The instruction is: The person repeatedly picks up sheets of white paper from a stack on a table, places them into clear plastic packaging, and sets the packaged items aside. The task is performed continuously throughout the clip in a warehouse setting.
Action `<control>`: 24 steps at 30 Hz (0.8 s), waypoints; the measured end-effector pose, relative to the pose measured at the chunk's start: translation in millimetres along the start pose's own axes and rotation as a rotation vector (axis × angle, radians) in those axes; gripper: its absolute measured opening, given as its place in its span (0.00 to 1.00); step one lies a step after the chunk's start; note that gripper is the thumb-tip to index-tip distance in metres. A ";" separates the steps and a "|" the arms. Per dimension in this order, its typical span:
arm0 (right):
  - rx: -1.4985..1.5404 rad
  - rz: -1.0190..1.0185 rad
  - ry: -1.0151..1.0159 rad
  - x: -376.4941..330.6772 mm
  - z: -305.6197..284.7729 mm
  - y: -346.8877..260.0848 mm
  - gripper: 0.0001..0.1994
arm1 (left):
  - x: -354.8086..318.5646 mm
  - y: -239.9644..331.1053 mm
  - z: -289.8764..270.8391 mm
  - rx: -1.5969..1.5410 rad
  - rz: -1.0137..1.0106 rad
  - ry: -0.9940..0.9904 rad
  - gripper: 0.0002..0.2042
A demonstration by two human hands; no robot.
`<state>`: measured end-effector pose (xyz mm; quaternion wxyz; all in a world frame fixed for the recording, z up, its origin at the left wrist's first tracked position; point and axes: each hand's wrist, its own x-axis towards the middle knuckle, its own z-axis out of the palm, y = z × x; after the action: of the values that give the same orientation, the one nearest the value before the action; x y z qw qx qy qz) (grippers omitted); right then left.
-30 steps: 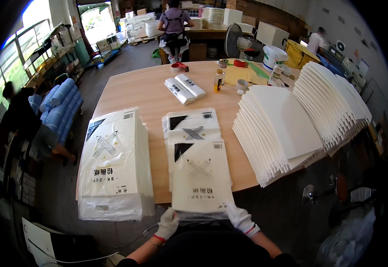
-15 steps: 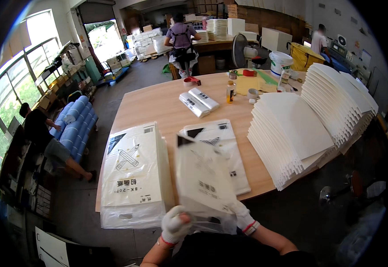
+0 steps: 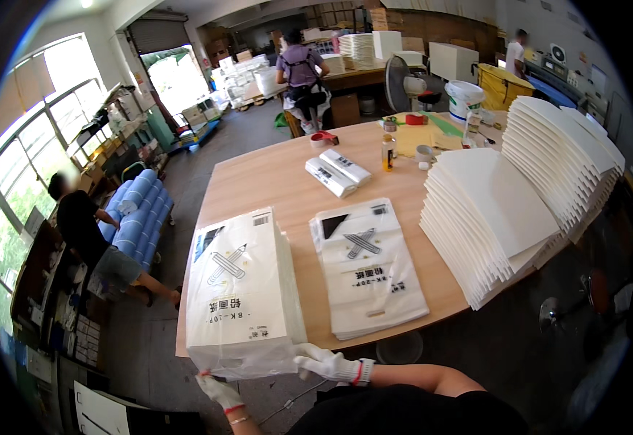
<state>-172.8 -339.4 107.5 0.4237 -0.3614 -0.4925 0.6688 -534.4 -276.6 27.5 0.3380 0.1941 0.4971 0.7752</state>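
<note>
A tall stack of bagged drawing-paper packs (image 3: 240, 290) stands at the table's near left, in clear plastic with a pencil drawing printed on top. My left hand (image 3: 222, 392), in a white knit glove, is at its near left corner, fingers closed on the loose plastic edge. At the near right corner is my gloved right hand (image 3: 329, 364), its fingers stretched toward the stack and touching the plastic, thumb apart. To the right of the stack lies a flat pile of printed plastic bags (image 3: 367, 290).
Fanned stacks of white paper (image 3: 490, 210) fill the table's right side. Rolled bags (image 3: 336, 172), a tape dispenser (image 3: 323, 139), a bottle (image 3: 387, 155) and a white bucket (image 3: 463, 100) stand farther back. Other people work at left, far middle and far right.
The pack that was between my hands over the bag pile now lies on the left stack. Both hands have moved left to the stack's near edge, uncovering the bag pile.
</note>
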 end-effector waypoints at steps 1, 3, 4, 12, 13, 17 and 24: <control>0.048 0.048 -0.004 -19.2 -10.9 0.3 0.22 | -17.1 -23.4 -11.0 0.088 -0.092 0.009 0.04; 0.064 0.254 0.026 -58.1 -47.3 16.3 0.20 | -72.0 -65.9 -11.1 0.323 -0.247 -0.166 0.04; 0.095 0.301 0.102 -78.5 -63.4 30.3 0.20 | -107.1 -80.4 2.1 0.464 -0.278 -0.351 0.04; 0.084 0.375 0.636 -195.3 -137.7 59.5 0.18 | -269.3 -125.9 210.3 0.888 0.834 -1.440 0.11; 0.093 0.354 0.665 -201.1 -140.0 59.5 0.18 | -273.0 -134.4 225.4 0.928 0.938 -1.476 0.12; 0.146 0.262 0.728 -216.6 -147.0 59.0 0.18 | -262.6 -190.0 245.8 1.139 0.870 -1.733 0.13; 0.131 0.278 0.684 -206.4 -150.2 61.3 0.18 | -256.1 -199.5 239.8 1.104 0.885 -1.753 0.06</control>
<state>28.0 -486.5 23.9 0.4911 -0.5994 -0.2249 0.5908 -137.3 -251.7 -40.3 0.1339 0.9539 0.2503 0.0969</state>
